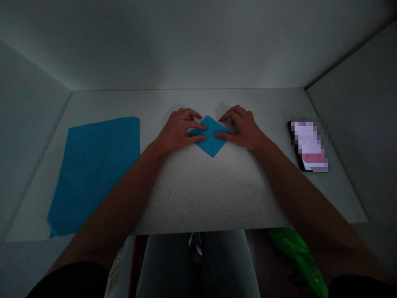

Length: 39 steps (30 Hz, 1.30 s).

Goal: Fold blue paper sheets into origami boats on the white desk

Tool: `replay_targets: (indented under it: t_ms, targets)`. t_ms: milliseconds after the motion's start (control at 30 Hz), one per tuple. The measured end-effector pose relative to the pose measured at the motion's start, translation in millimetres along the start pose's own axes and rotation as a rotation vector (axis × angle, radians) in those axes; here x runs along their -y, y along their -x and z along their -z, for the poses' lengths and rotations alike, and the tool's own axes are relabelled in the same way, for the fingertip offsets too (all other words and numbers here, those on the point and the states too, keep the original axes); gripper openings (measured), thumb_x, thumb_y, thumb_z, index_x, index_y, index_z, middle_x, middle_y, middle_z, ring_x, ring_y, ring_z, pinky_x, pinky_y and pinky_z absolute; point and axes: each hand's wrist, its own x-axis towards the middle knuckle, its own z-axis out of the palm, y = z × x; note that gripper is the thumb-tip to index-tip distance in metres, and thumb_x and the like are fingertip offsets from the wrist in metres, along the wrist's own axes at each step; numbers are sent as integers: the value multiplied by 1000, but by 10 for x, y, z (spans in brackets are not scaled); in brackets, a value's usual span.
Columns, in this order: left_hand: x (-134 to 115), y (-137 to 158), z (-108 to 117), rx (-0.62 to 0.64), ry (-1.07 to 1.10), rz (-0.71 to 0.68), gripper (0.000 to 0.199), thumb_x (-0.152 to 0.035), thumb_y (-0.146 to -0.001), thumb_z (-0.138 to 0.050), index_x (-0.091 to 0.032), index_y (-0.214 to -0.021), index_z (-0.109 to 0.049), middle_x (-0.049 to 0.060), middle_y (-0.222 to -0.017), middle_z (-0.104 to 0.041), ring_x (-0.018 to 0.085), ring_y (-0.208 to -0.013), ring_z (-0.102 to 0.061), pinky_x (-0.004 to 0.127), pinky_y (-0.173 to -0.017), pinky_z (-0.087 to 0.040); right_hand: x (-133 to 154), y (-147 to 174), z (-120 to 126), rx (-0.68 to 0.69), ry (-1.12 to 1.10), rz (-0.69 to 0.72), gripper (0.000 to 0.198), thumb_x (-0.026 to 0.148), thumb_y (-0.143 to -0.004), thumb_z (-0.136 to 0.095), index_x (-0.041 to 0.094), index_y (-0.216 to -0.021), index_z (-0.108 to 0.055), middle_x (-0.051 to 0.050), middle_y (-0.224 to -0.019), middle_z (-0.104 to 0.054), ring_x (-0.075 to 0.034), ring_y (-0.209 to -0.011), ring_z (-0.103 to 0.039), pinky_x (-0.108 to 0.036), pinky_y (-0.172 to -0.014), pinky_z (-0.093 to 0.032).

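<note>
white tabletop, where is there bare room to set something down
Bare tabletop lies between the forearms, in front of the small folded blue paper; more between the right hand and smartphone, and in a strip along the back wall. Crowded: the middle, with left hand and right hand on the paper, and the left, under the large blue sheet.

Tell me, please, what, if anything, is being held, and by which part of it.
The small blue paper: left grip at its left corner, right grip at its right; pinched or merely pressed, unclear.
</note>
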Motion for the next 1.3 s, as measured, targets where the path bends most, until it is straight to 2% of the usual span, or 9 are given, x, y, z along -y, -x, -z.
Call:
replay_targets:
  t_ms: [133, 267, 367, 533, 767, 867, 1000, 1167, 1300]
  targets:
    - [-7, -14, -3, 6, 1, 41, 32, -58, -98, -75, -33, -116, -86, 8, -131, -72, 29, -120, -62, 51, -112, -43, -19, -11, -6, 28, -41, -15, 56, 75, -90, -77, 24, -110, -71, -11, -116, -67, -31, -101, -62, -49, -97, -43]
    - [7, -18, -5, -23, -45, 109, 59, -68, -92, -78, -29, -135, -77, 11, -132, -70, 34, -125, -60, 53, -112, -43, 1, -52, 16, 60, -134, 39, 48, 71, -93, -77, 23, -95, -68, -7, -102, -66, -24, -86, -59, -40, -84, -44]
    - [12, -9, -7, -25, -72, 124, 70, -75, -89, -78, -26, -139, -73, 13, -136, -68, 35, -128, -58, 53, -113, -43, 46, -63, 39, 57, -228, 72, 43, 66, -98, -74, 24, -92, -66, -4, -96, -66, -20, -80, -58, -36, -75, -44]
    - [11, -2, -20, -41, -84, 129, 66, -79, -93, -70, -26, -131, -74, 13, -132, -69, 35, -125, -57, 53, -111, -44, 84, -43, 52, -63, -335, 10, 38, 64, -100, -74, 27, -98, -68, -3, -94, -65, -20, -78, -58, -34, -69, -45]
    - [11, -47, 25, -56, 29, 134, 49, -64, -108, -53, -22, -115, -77, 10, -110, -74, 27, -106, -64, 44, -100, -50, 40, -64, 16, -190, -305, 13, 38, 64, -101, -71, 27, -98, -67, -5, -95, -62, -21, -79, -53, -37, -69, -48]
    - [-18, -51, 68, -51, 159, 101, 48, -60, -111, -49, -21, -106, -77, 8, -99, -74, 22, -93, -66, 38, -88, -52, 37, -67, 8, -192, -297, 0, 40, 68, -102, -68, 28, -101, -67, -7, -104, -63, -22, -83, -55, -38, -70, -51]
    - [-37, -33, 84, -99, 296, 82, 47, -61, -110, -54, -22, -101, -79, 7, -96, -75, 20, -88, -68, 33, -78, -53, 80, -55, 26, -169, -277, -98, 48, 75, -102, -62, 28, -106, -67, -9, -107, -64, -25, -89, -59, -42, -76, -56]
    - [-9, -21, 60, -218, 349, 148, 45, -62, -107, -61, -24, -124, -78, 7, -101, -76, 19, -88, -71, 31, -77, -55, 109, -35, 27, -122, -394, -159, 56, 78, -100, -62, 33, -134, -61, -3, -91, -61, -23, -79, -60, -40, -71, -56]
    - [-4, -15, 55, -227, 336, 178, 47, -60, -106, -63, -26, -135, -72, 5, -102, -76, 16, -83, -71, 29, -76, -57, 64, -39, 20, -132, -410, -143, 62, 78, -101, -60, 34, -144, -60, -5, -97, -64, -24, -82, -63, -41, -74, -57]
